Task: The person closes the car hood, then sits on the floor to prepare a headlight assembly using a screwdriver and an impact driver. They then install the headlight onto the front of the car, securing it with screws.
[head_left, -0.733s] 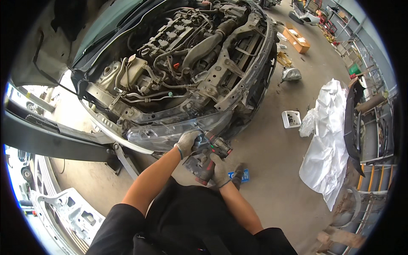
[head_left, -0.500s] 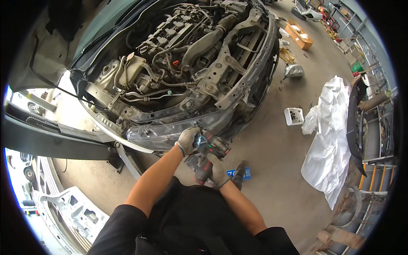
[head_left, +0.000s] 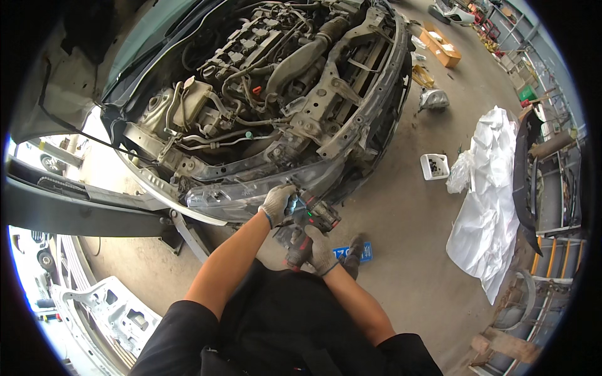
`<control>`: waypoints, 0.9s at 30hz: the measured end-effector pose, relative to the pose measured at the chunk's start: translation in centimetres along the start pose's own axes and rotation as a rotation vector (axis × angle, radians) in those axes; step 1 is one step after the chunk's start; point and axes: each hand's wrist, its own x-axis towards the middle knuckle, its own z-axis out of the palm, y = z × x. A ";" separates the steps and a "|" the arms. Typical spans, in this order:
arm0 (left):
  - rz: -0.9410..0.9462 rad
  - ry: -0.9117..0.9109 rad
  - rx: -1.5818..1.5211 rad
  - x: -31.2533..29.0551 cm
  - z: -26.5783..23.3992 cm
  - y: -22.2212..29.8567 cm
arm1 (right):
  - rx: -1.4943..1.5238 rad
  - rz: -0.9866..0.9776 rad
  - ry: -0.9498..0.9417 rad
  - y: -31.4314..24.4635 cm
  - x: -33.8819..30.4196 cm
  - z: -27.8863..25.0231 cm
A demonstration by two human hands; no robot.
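Note:
My right hand (head_left: pixel 322 252), in a pale work glove, is wrapped round the grip of a black and red cordless drill (head_left: pixel 322 215). A small green light glows on the drill's body. My left hand (head_left: pixel 276 203), gloved too, is closed at the drill's front end, with a bluish light shining by its fingers; what it pinches is hidden. Both hands are just in front of the car's clear headlight (head_left: pixel 232 199). Behind it lies the open engine bay (head_left: pixel 251 81), and the front bumper cover is off, baring the crash bar and frame.
A grey lift arm (head_left: pixel 94 203) runs in from the left. To the right on the floor are a white bin of small parts (head_left: pixel 434 167), a loose lamp (head_left: pixel 433 99), a cardboard box (head_left: pixel 441 47) and white sheeting (head_left: pixel 486 207). A blue plate (head_left: pixel 365 252) lies by my foot.
Almost nothing differs; my view has shifted slightly. Both hands and the drill keep their place at the headlight.

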 end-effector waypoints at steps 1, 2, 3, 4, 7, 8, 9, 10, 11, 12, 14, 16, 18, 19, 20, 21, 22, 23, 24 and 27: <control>0.003 -0.004 0.006 -0.1 -0.1 0.0 | -0.060 -0.013 0.002 0.2 0.1 -0.1; -0.005 -0.004 -0.032 0.0 -0.3 -0.2 | -0.121 -0.026 0.003 0.5 0.2 -0.3; -0.012 -0.003 -0.070 0.2 -0.4 -0.4 | -0.182 -0.038 0.004 0.7 0.3 -0.5; -0.019 -0.005 -0.106 0.1 -0.2 -0.1 | -0.213 -0.064 0.023 0.9 0.5 -0.6; -0.044 -0.047 -0.015 -0.7 -0.1 0.7 | -0.261 -0.096 0.048 1.4 1.1 -1.3; -0.045 -0.045 -0.016 -0.7 -0.1 0.7 | -0.245 -0.077 0.035 1.5 1.2 -1.6; -0.047 -0.045 -0.017 -0.6 -0.1 0.7 | -0.230 -0.058 0.023 1.6 1.3 -1.8; -0.049 -0.045 -0.021 -0.6 -0.1 0.6 | -0.157 -0.017 0.021 1.5 1.1 -1.3; -0.038 -0.029 -0.012 -0.6 -0.1 0.4 | -0.084 0.024 0.020 1.4 0.8 -0.6; -0.027 -0.014 -0.002 -0.6 -0.2 0.3 | -0.011 0.065 0.018 1.3 0.6 -0.1; -0.021 -0.003 -0.007 -0.4 -0.3 0.0 | -0.037 0.061 0.022 1.5 0.8 -0.5; -0.029 -0.010 -0.038 0.1 -0.4 -0.1 | -0.042 0.053 0.046 1.7 0.8 -0.6; -0.042 -0.019 -0.057 0.4 -0.7 -0.4 | -0.028 0.042 0.087 2.0 0.8 -0.4; -0.045 -0.023 -0.066 0.6 -0.9 -0.4 | -0.045 0.026 0.079 1.9 0.9 -0.4; -0.024 -0.047 -0.027 0.7 -1.1 -0.5 | -0.062 0.010 0.071 1.9 0.9 -0.5; -0.003 -0.071 0.012 0.8 -1.4 -0.6 | -0.078 -0.006 0.063 1.9 0.9 -0.5; 0.021 -0.094 0.050 0.9 -1.6 -0.8 | -0.072 0.005 0.067 1.9 0.9 -0.5; 0.084 -0.091 0.145 1.1 -1.9 -1.0 | -0.065 0.016 0.072 2.0 0.9 -0.5; 0.148 -0.087 0.240 1.1 -2.1 -1.2 | -0.059 0.028 0.076 2.1 0.8 -0.5; 0.038 -0.014 0.061 0.4 -0.5 -0.6 | -0.121 0.001 0.044 1.8 0.8 -0.7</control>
